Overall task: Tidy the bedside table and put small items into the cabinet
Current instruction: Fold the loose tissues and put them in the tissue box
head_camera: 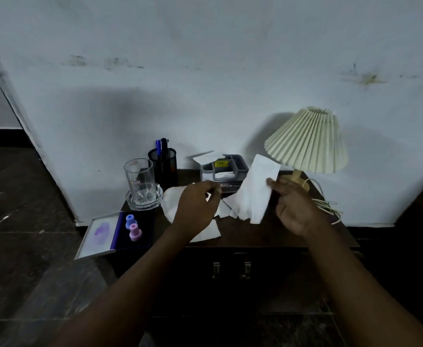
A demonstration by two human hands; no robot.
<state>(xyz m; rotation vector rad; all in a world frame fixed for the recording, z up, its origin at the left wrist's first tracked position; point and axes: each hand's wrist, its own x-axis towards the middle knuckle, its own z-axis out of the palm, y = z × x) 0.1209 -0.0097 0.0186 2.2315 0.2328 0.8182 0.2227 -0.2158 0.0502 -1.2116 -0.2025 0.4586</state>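
Tabletop [255, 235], perhaps wood, below scuffed wall [205, 71]

The tissue [254, 191] is plain white, the pleated lamp shade [308, 144] pale cream, the table [263, 236] dark brown. The mesh pen holder [162, 169] is black with blue pens [158, 146], the organiser [240, 163] grey with a yellow label [221, 163]. There is a blue stopper [129, 219] and a pink stopper [134, 232].

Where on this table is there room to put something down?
The front strip of the table is bare, between the loose tissues and the right hand, which holds a tissue. The back is crowded: glass, pen cup, grey box, lamp. An open case fills the left edge.
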